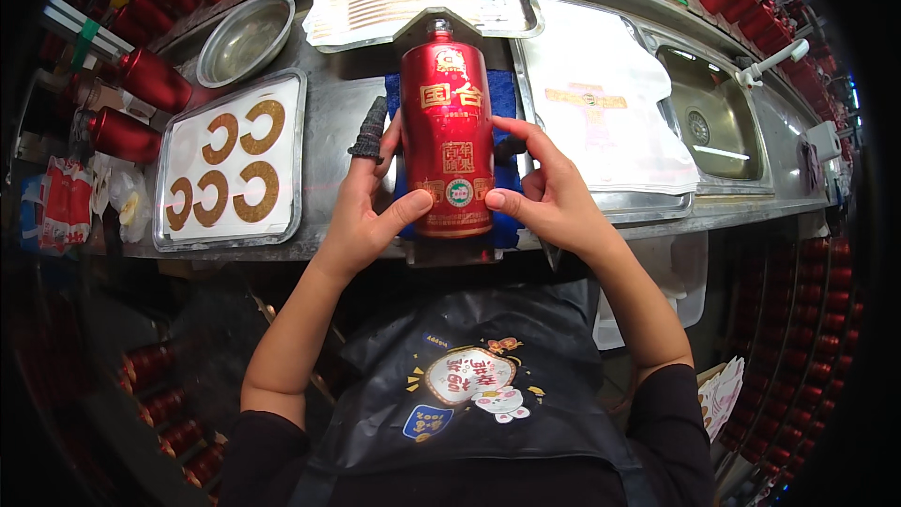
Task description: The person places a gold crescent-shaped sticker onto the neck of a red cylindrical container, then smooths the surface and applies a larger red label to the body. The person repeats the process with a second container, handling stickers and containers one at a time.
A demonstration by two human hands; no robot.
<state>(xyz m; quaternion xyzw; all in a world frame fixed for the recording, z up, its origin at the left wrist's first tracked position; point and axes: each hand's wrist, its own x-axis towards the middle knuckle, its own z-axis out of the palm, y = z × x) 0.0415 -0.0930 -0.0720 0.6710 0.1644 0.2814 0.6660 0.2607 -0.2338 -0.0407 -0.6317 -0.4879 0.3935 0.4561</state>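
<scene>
A glossy red bottle [448, 127] with gold lettering and a round green-and-white emblem low on its front lies front-up, its neck pointing away from me. My left hand [364, 211] grips its left side, the thumb pressed on the lower front beside a small gold label. A dark knitted sleeve [370, 131] covers the left index finger. From the other side my right hand [549, 197] holds the bottle, its thumb on the front to the right of the emblem and its index finger stretched along the edge. Beneath the bottle is a blue cloth [506, 94].
At left, a metal tray [297, 131] holds several gold C-shaped labels on white backing, near a metal bowl [242, 42]. Another tray [533, 14] bears gold strips. Right stand white sheets [648, 131] with a gold cross-shaped label, then a sink [718, 164]. Red bottles [155, 80] surround the counter.
</scene>
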